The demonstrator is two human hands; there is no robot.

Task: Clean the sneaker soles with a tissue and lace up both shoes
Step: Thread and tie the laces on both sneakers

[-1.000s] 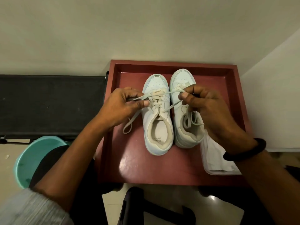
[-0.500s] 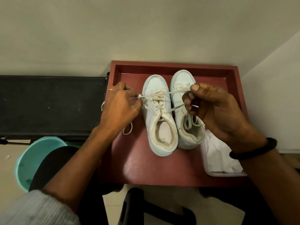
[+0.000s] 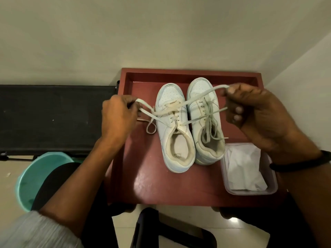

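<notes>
Left hand (image 3: 119,117) at nine o'clock, right hand (image 3: 250,108) at three, each pinch a lace (image 3: 200,96) end, seemingly tightening the shoe (image 3: 170,133).

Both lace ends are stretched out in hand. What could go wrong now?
The lace runs from the left sneaker across the right sneaker to the right hand, so it may snag that shoe's loose laces. A hard pull from the left hand could slide that sneaker. The right wrist could knock the tissue container beside it.
</notes>
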